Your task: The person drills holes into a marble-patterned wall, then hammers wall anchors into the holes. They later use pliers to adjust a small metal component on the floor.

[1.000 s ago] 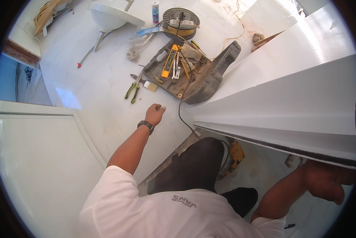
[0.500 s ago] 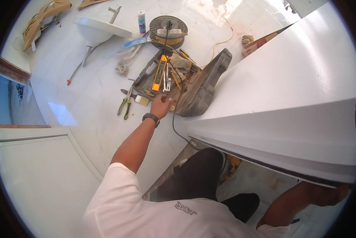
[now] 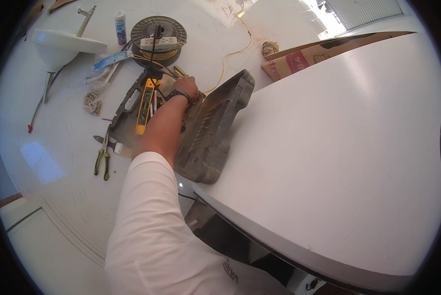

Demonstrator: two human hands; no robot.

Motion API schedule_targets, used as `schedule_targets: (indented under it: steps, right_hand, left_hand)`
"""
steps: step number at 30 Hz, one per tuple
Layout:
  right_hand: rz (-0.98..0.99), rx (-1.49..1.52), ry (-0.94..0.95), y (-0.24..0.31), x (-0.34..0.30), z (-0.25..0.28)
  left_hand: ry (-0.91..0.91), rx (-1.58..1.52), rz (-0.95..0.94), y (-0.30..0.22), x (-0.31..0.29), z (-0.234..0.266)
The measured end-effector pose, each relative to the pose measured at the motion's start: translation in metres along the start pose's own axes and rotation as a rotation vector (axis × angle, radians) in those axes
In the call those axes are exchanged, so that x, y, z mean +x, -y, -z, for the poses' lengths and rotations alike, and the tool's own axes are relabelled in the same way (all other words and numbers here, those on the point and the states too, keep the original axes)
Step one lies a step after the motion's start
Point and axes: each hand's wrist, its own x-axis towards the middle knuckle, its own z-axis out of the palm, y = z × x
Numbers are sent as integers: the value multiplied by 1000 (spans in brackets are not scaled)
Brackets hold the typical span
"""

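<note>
Pale flooring (image 3: 68,125) showed in the head view. The left hand (image 3: 187,88) reached into the open tool case (image 3: 213,145), which lay beneath its fingers; I couldn't tell their spread or grip. Left of them lay a yellow level (image 3: 146,107); beyond them, a cable reel (image 3: 143,32).

The tool case (image 3: 214,135) looks like scuffed, matt plastic. Right of it, a smooth, glossy white panel (image 3: 319,152); beyond its right side, matt cardboard (image 3: 323,55); beyond its left, a shiny ceramic-looking basin (image 3: 63,48).
</note>
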Motion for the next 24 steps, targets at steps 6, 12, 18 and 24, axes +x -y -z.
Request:
schedule_targets:
  steps: [6, 12, 18, 24]
  right_hand:
    - [-52, -229, -31, -4, -9, 1]
    - [-78, -331, -31, -5, -13, 3]
    - [-95, -363, -16, -9, -14, -2]
    - [-97, -336, 2, -10, -19, -3]
  left_hand:
    - [78, 160, 176, 11, 38, -2]
    - [205, 225, 337, -14, 58, 5]
    - [101, 300, 249, -13, 64, 8]
    - [-119, 480, -173, -31, 20, 31]
